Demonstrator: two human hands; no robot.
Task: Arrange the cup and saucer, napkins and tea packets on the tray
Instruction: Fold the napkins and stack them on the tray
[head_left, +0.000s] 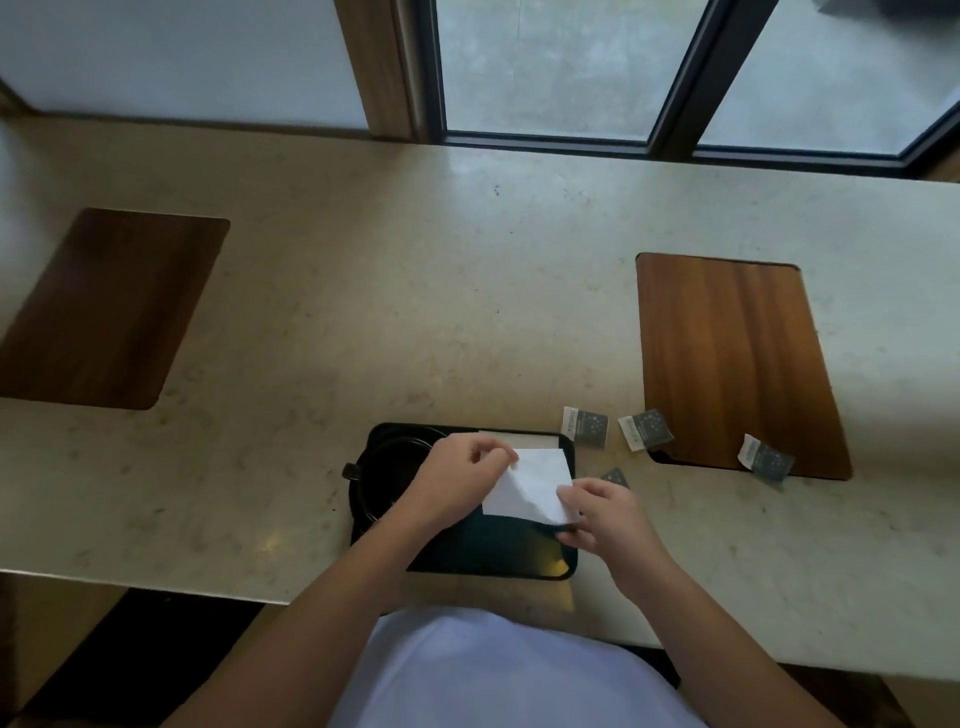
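Note:
A black tray (498, 551) lies at the counter's near edge. On its left half stands a black cup on a saucer (387, 467), partly hidden by my left arm. Both hands hold a white napkin (535, 480) above the tray's right half: my left hand (462, 475) pinches its top left corner, my right hand (602, 512) its lower right corner. Another napkin (524, 440) lies flat at the tray's far edge. Several grey tea packets lie on the counter to the right: one (586, 426), another (645, 429), a third (766, 460), and one (615, 477) peeks out behind my right hand.
The beige stone counter (415, 291) has a wooden inset board at the right (727, 358) and a darker one at the left (104, 306). A window with dark frames (670, 78) runs along the far side.

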